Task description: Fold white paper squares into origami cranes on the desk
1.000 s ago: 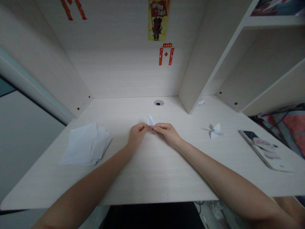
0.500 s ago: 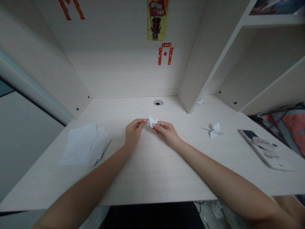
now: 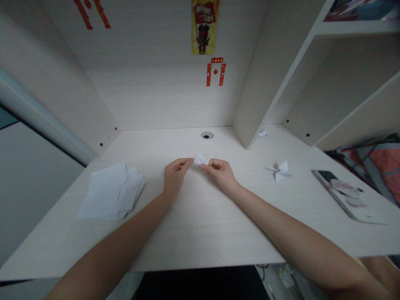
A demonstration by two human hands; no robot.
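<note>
A small folded white paper crane (image 3: 202, 159) is held just above the middle of the desk. My right hand (image 3: 220, 171) pinches its right side between thumb and fingers, which cover part of it. On the left, my left hand (image 3: 177, 173) is closed in a pinch at the crane's thin left point; the fingertips hide most of that point. Another paper crane (image 3: 282, 171) stands on the desk to the right, wings spread, apart from both hands. Left of my left arm lies a loose stack of white paper sheets (image 3: 108, 191).
A phone (image 3: 346, 198) lies at the right of the desk (image 3: 200, 233), near a red and grey cloth item (image 3: 375, 162). Behind the hands are a round cable hole (image 3: 207, 135) and an upright divider (image 3: 265, 75). Crumpled white paper (image 3: 262, 133) sits beside the divider.
The held crane has tilted and sunk slightly lower behind my right fingers, with less of it showing. My left fingertips have shifted a little. The camera view has moved slightly.
</note>
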